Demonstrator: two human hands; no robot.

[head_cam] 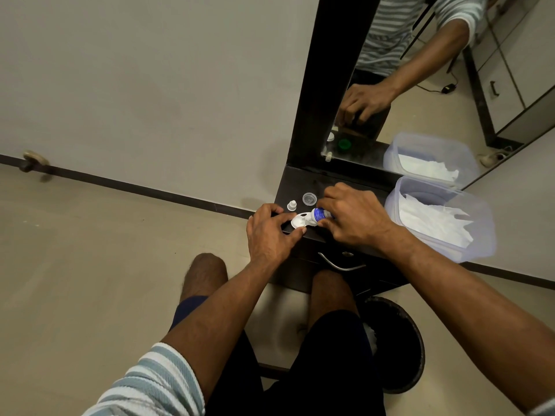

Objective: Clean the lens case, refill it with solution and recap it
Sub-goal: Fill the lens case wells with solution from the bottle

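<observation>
My right hand [354, 217] covers most of the solution bottle [320, 214]; I cannot read its label. The lens case [299, 221] is partly under my left hand [270, 235]. The marking on the clear cap [309, 199] is too small to read.

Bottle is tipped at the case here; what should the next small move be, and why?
Probably a gentle squeeze. The right hand holds the bottle tipped with its nozzle at the white case, which the left hand steadies. A clear cap and small white cap lie off, so recapping comes later.

Striped grey-and-white knit sleeve [156, 382]; dark shorts [315, 370]; forearms and knees bare.
</observation>
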